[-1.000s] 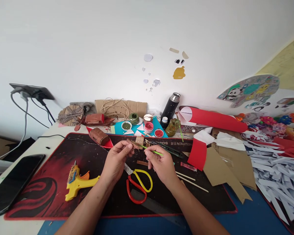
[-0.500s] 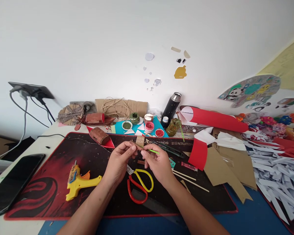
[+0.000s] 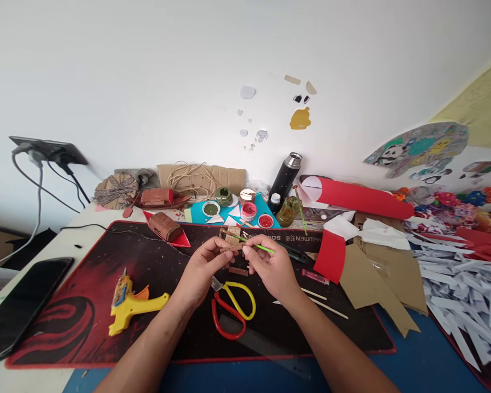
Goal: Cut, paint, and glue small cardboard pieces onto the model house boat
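Over the middle of the dark mat, my left hand (image 3: 204,267) pinches one end of a small brown cardboard strip (image 3: 234,248). My right hand (image 3: 272,267) is closed on a green-handled paintbrush (image 3: 265,249), its tip pointing left above the strip. The right fingertips also seem to touch the strip's other end. Another brown strip (image 3: 238,271) lies on the mat between the hands. Just below are scissors (image 3: 249,305) with one yellow and one red handle. A small cardboard boat (image 3: 166,226) with a red base rests behind my left hand.
To the left are a yellow glue gun (image 3: 135,309) and a black phone (image 3: 24,305). Behind stand paint jars (image 3: 249,211) on blue card and a black flask (image 3: 286,173). Cardboard pieces (image 3: 368,278), a red paper roll (image 3: 364,199) and white paper strips (image 3: 466,300) crowd the right.
My right hand has shifted slightly right, and the brush now shows along its length above the strip. The strip held in my left hand is more visible between the fingers.
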